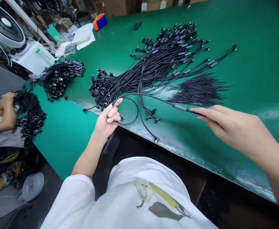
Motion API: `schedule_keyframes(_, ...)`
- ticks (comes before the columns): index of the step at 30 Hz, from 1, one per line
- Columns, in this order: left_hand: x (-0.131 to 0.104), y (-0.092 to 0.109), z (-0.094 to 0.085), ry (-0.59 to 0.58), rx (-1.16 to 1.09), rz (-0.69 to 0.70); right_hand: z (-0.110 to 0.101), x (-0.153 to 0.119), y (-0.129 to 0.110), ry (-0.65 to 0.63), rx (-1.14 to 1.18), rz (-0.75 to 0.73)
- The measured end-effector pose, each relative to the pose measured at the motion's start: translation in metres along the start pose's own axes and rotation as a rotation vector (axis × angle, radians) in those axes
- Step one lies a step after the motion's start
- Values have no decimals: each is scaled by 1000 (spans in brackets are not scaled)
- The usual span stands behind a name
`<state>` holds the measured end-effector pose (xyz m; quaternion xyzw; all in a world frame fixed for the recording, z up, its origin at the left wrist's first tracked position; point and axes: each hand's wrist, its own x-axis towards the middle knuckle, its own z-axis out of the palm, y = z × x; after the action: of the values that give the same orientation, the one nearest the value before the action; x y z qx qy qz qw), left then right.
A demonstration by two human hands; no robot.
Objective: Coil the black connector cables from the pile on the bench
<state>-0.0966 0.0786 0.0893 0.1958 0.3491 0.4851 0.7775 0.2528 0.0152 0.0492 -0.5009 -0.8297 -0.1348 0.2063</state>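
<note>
Mid-frame, the left hand (108, 117) curled fingers round a looped black cable (151, 95); at right, the right hand (234, 124) pinched it between fingers (past a tubular grey sleeve (179, 107)).

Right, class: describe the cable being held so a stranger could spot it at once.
On the green table, find the big heap of black cables. Nearer the printed white shirt, the held cable runs from a loop at the left hand to the right hand, a grey sleeve just short of it. Unlike the heaped cables, it stretches between two hands.
</note>
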Motion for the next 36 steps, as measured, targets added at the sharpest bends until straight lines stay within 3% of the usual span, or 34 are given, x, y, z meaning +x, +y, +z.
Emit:
schedule_keyframes(3,5,-2,0,-31,77,-17,-11,1,-7,17,-88,-95)
schedule_keyframes(6,11,-7,-3,-77,123,7,-17,6,-19,-44,-83,-235)
schedule_keyframes(10,18,-27,1,-107,261,66,-15,15,-49,-215,119,-359)
schedule_keyframes(13,17,-50,8,-213,486,95,-10,32,-69,-293,313,-375)
schedule_keyframes(16,12,-70,14,-340,783,134,-5,55,-71,-276,465,-237)
schedule_keyframes(18,8,-75,17,-403,848,112,2,66,-64,-223,643,-76)
schedule_keyframes(22,9,-72,24,-371,545,40,29,63,-61,90,1050,426)
schedule_keyframes(24,11,-72,28,-326,430,-5,43,53,-68,77,1295,611)
schedule_keyframes(27,16,-84,29,-340,419,-87,52,42,-83,8,1696,760)
schedule_keyframes(30,19,-105,28,-397,499,-68,45,44,-92,253,1901,935)
schedule_keyframes(33,20,-122,26,-362,537,31,36,53,-95,425,1959,1008)
schedule_keyframes(36,20,-127,24,-336,601,70,33,58,-98,434,2007,977)
